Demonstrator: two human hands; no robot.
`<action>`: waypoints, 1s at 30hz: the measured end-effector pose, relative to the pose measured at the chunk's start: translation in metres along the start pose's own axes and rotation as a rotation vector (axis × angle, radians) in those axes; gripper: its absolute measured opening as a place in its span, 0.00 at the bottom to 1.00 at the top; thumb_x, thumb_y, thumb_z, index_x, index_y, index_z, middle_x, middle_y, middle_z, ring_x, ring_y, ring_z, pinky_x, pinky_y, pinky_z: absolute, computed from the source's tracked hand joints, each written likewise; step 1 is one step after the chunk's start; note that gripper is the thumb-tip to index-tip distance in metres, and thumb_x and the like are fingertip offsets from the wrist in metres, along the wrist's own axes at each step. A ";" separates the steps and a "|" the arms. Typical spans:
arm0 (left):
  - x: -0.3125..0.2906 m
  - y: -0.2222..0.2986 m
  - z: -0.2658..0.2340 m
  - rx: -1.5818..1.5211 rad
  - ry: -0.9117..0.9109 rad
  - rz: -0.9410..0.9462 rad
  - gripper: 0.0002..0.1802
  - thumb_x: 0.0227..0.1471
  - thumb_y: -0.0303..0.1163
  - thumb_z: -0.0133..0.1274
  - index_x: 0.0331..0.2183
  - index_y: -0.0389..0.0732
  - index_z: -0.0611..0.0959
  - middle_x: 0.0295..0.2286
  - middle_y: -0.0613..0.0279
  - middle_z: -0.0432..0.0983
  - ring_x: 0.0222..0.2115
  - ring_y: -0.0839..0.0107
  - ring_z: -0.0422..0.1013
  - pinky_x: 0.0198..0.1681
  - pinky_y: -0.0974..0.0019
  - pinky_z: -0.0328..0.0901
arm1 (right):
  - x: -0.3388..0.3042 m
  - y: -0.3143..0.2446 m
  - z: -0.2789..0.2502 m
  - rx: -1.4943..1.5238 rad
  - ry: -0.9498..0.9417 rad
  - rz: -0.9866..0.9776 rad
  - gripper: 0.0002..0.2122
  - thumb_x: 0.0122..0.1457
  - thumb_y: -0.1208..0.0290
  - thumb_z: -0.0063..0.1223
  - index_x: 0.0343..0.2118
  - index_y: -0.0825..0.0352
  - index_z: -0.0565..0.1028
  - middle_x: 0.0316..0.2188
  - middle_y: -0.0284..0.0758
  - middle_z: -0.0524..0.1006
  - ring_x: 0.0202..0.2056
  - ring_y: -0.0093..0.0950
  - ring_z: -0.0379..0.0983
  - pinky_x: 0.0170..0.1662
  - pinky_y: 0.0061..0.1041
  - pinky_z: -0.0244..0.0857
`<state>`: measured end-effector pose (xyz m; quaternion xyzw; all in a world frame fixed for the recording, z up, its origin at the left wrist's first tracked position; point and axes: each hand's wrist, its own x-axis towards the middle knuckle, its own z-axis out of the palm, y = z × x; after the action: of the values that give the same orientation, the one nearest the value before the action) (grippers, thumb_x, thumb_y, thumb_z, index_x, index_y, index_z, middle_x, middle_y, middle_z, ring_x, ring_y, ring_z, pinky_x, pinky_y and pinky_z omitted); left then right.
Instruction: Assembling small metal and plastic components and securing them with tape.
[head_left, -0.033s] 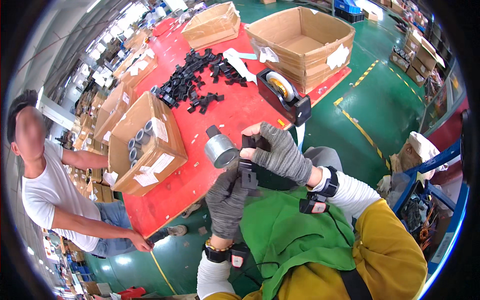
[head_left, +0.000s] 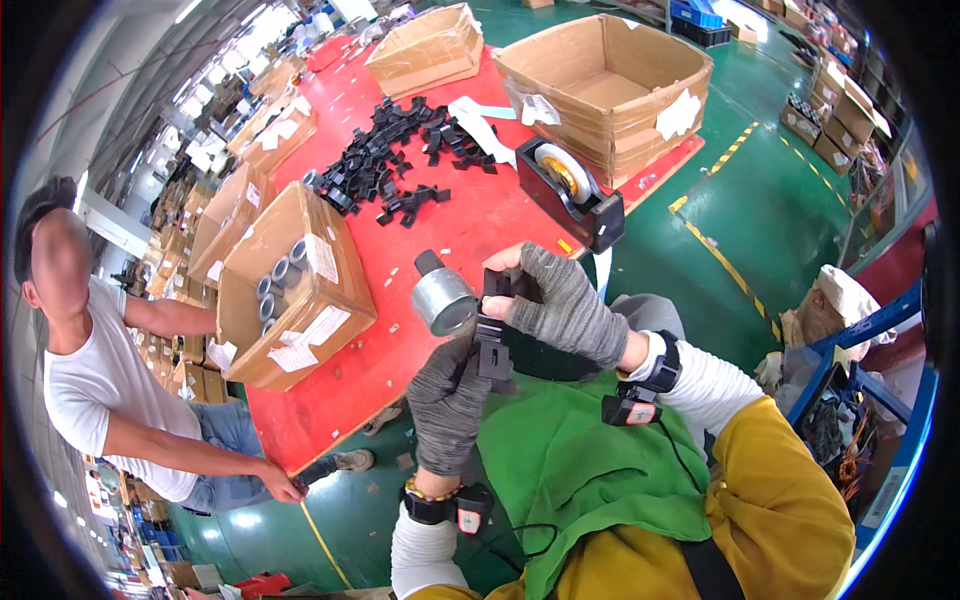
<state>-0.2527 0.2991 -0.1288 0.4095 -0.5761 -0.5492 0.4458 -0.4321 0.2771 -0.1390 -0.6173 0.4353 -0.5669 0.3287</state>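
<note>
My left hand (head_left: 445, 405), in a grey glove, is closed around the lower end of a black plastic clip-like part (head_left: 493, 360). My right hand (head_left: 570, 305), in a grey glove with bare fingertips, pinches the upper end between thumb and fingers. Just left of the part is a short grey metal cylinder (head_left: 443, 303) with a small black piece (head_left: 428, 262) behind it. Whether the cylinder rests on the table or touches my left fingers, I cannot tell. A heap of similar black parts (head_left: 375, 150) lies farther off on the red table (head_left: 480, 215).
A tape dispenser (head_left: 570, 190) stands at the table's right edge before a large cardboard box (head_left: 620, 125). At the left, a box (head_left: 300, 345) holds several grey metal cylinders (head_left: 280, 272). Beside it stands a person in a white shirt (head_left: 120, 380). Blue shelving (head_left: 870, 325) is at the right.
</note>
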 end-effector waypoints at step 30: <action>0.065 -0.039 -0.068 -0.119 0.103 -0.082 0.21 0.51 0.30 0.50 0.48 0.35 0.72 0.19 0.62 0.71 0.16 0.75 0.67 0.18 0.74 0.64 | 0.064 0.014 0.012 0.298 -0.154 0.354 0.12 0.55 0.66 0.55 0.37 0.67 0.70 0.21 0.27 0.72 0.21 0.14 0.69 0.23 0.16 0.63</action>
<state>-0.2056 0.2163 -0.1636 0.4332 -0.5016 -0.5784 0.4756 -0.4241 0.2121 -0.1266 -0.5174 0.4219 -0.5097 0.5427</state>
